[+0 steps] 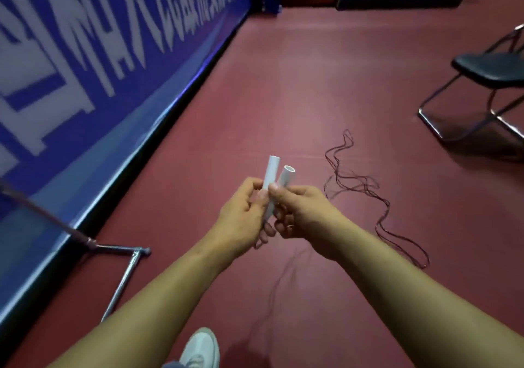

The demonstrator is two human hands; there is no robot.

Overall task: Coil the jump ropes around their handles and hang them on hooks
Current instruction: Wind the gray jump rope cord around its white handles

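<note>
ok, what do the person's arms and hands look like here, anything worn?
The left forearm and right forearm are bare to the frame edge: no sleeves, gloves, watch or wristband in view. Nothing is worn on the left hand. The right hand has what looks like a thin ring on one finger. No other markings show.

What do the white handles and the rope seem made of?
The white handles look like smooth plastic tubing; one open end shows a hollow bore. The rope is thin dark-red cord in wavy loops, possibly vinyl or coated wire; too fine to tell.
</note>
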